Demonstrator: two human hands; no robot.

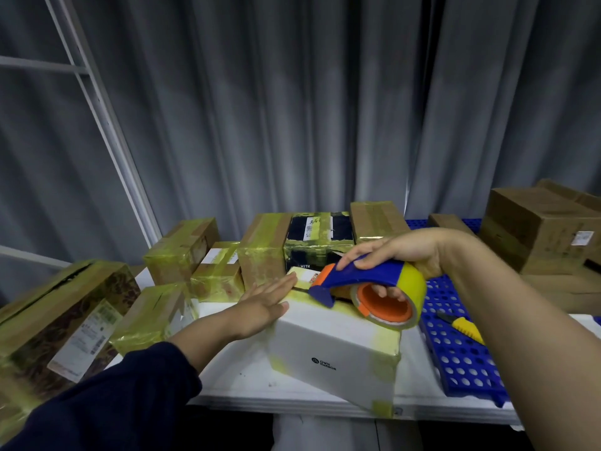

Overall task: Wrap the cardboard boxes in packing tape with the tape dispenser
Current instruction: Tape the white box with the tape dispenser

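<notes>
A white cardboard box (331, 356) lies tilted on the white table (240, 382), with yellow-green tape across its top and corners. My left hand (265, 299) presses flat on the box's top left, fingers straight. My right hand (393, 255) grips a blue and orange tape dispenser (367, 281) carrying a yellowish tape roll (414, 294). The dispenser's front edge touches the top of the box, and fingers reach through the roll's orange core.
Several taped boxes (265, 252) stand along the back and left of the table. Plain brown boxes (546, 229) sit at the back right. A blue perforated panel (455, 349) lies right of the white box, with a yellow utility knife (463, 328) on it. Grey curtains hang behind.
</notes>
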